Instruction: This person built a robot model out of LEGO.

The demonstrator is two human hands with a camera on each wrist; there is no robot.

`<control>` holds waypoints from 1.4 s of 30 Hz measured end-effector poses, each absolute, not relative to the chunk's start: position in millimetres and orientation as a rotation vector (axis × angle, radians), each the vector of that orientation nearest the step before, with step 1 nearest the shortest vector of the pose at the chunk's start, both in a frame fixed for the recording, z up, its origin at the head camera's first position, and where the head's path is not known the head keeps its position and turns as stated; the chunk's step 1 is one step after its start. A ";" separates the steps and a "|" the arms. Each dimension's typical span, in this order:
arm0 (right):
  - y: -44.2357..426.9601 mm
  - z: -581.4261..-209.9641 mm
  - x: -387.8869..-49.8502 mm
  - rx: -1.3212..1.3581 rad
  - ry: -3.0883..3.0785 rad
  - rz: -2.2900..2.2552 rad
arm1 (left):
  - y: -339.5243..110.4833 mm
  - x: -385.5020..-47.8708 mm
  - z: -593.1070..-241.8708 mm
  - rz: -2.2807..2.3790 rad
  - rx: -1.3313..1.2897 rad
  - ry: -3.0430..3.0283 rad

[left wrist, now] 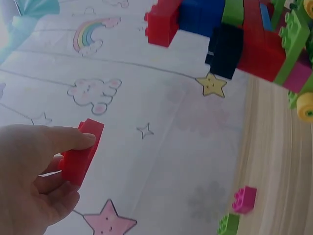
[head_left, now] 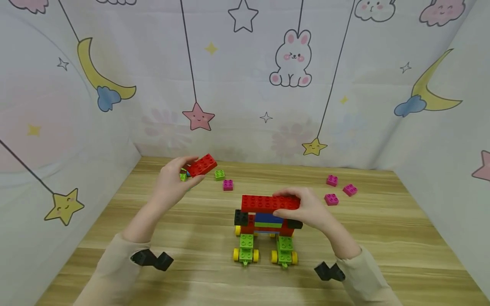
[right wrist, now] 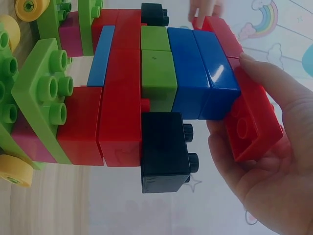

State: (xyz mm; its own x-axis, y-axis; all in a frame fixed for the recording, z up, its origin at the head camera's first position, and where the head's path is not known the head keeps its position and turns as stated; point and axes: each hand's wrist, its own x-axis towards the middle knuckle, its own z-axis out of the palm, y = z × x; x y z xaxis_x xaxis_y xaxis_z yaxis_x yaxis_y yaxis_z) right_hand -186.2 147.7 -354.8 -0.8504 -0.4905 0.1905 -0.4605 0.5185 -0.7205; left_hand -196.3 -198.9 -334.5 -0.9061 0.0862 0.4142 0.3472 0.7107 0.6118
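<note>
My left hand (head_left: pixel 177 183) pinches a red toy brick (head_left: pixel 203 165) between thumb and fingers, up in the air left of the built model. In the left wrist view the same brick (left wrist: pixel 83 152) is tilted. My right hand (head_left: pixel 306 208) grips the right end of the red brick layer (head_left: pixel 258 203) on top of the model. Below that layer the model has blue bricks (right wrist: pixel 195 73), a green row (right wrist: pixel 159 68), black bricks (head_left: pixel 241 217) at both sides, and red bricks (right wrist: pixel 120 107). Green wheeled bases (head_left: pixel 246 248) with yellow wheels (head_left: pixel 294 257) carry it.
Magenta bricks (head_left: pixel 331 199) lie at the right rear of the wooden table (head_left: pixel 172 255). Another magenta brick (head_left: pixel 228 185) and a lime brick (head_left: pixel 219 174) sit behind the model to its left. More small bricks (head_left: pixel 183 174) are partly hidden by my left hand. A printed curtain (head_left: pixel 245 85) encloses the back.
</note>
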 end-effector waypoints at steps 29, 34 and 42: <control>152.3 -338.4 -170.9 -1.025 2.806 -1.435 | -100.7 -159.3 -311.4 -1.052 -0.935 -2.492; 151.5 -336.4 -170.4 -1.025 2.796 -1.422 | -92.9 -160.6 -316.5 -1.048 -1.013 -2.485; 149.7 -339.8 -173.1 -1.028 2.789 -1.416 | -85.6 -163.6 -323.1 -1.050 -1.057 -2.486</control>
State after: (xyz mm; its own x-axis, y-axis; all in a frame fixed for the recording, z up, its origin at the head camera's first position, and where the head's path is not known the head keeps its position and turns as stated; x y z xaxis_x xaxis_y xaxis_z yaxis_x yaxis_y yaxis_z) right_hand -173.1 149.7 -339.8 -0.7948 -0.4610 0.3947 -0.5907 0.4382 -0.6775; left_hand -163.6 -85.6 -323.1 -0.7083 0.5292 0.4672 0.7039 0.4793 0.5242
